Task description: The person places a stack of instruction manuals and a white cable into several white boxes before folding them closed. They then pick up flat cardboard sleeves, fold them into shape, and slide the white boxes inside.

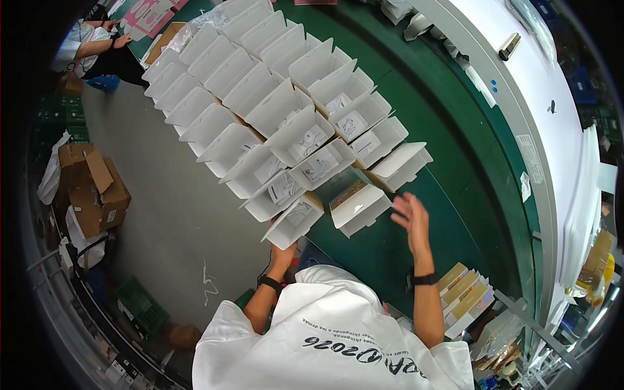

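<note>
Boxes [270, 107] crowded on green table [448, 227]

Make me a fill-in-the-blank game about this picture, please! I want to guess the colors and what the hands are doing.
1. The left hand touches a box colored ____.
2. The right hand holds ____.
3. The band on the left wrist is ____.
4. The table is ____.

Missing words: white; nothing; black; green.
</note>
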A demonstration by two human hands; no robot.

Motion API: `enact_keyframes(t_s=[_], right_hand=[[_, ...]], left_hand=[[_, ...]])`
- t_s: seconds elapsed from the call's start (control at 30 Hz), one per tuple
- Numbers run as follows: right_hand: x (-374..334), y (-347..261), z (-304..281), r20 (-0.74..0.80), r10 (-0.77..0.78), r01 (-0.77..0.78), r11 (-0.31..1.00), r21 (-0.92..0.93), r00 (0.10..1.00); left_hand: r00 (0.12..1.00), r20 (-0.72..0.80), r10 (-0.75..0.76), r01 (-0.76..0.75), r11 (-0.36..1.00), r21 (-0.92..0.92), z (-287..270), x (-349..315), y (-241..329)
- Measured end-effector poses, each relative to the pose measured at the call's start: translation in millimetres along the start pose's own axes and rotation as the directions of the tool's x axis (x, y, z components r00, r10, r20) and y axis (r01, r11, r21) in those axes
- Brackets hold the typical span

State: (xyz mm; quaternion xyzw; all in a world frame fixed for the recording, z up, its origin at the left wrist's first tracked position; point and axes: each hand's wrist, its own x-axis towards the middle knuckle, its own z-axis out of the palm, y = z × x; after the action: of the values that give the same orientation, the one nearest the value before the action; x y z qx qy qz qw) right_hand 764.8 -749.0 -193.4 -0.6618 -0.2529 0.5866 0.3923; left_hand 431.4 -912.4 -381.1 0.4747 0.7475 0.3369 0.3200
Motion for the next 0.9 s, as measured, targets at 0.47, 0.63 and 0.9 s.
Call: enact_keyframes(t_s=[0.47,0.63,0.9], right_hand=[[-22.3,32.7,88.2,0.2,0.078,-0.112,0.98,0.165,0.977],[-8.5,38.0,30.0,0.074,0.009,-0.016,0.996,0.09,0.997],[40.1,-20.8,32.4,-0.145,-0.019,0.024,0.999,0.036,0.989]], left_hand=[[0.481,0.777,-0.407,0.698,0.713,-0.058,-8.4,16.0,96.4],[0.564,0.802,-0.196,0.572,0.793,-0.208,17.4,38.7,140.4],[0.69,0.693,-0.209,0.515,0.814,-0.269,52.0,54.5,168.0]])
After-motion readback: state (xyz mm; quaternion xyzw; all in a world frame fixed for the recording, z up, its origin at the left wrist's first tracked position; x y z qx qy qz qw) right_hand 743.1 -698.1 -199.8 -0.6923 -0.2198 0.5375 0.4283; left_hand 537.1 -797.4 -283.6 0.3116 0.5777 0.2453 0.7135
